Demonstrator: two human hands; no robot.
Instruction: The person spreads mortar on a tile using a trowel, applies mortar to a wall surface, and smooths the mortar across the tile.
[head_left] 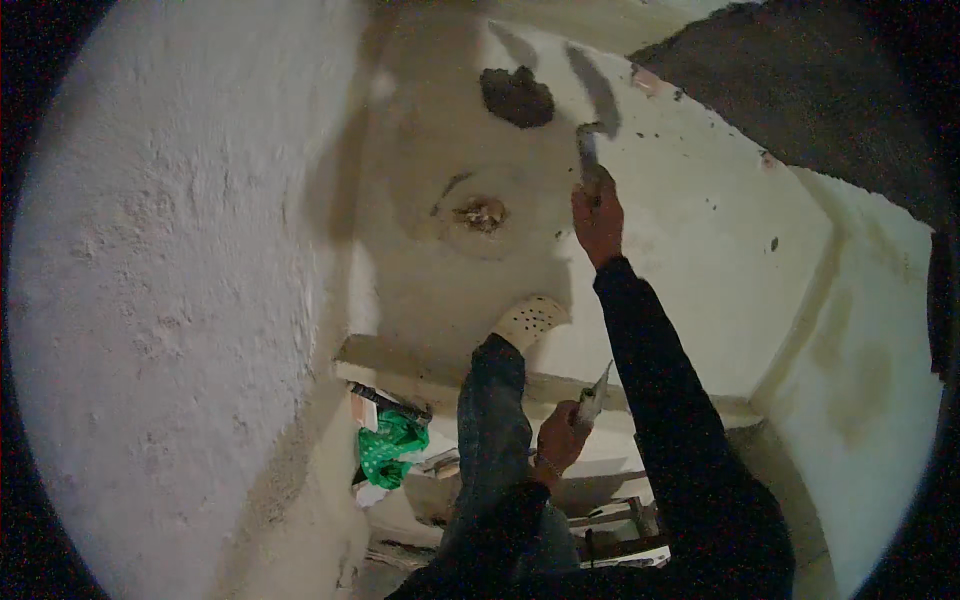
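Observation:
My right hand (600,218) reaches forward, its fingers wrapped round the handle of a trowel (587,150) with a cranked metal neck. Where its blade ends is hard to make out in the dim light. Just left of the trowel, a clump of dark wet mortar (517,97) sits on the pale surface (690,270); grey smears lie beyond it. Nearer me, my left hand (563,437) is closed on a putty knife (596,395), its pale blade pointing up and away. The putty knife is apart from the surface's near edge, as far as I can tell.
A rough opening (482,213) breaks the pale surface left of the trowel. My foot in a perforated clog (530,320) stands on it. Rough plaster wall (180,260) rises at left. Dark mortar (800,110) spreads at upper right. A green bag (392,447) lies below the near edge.

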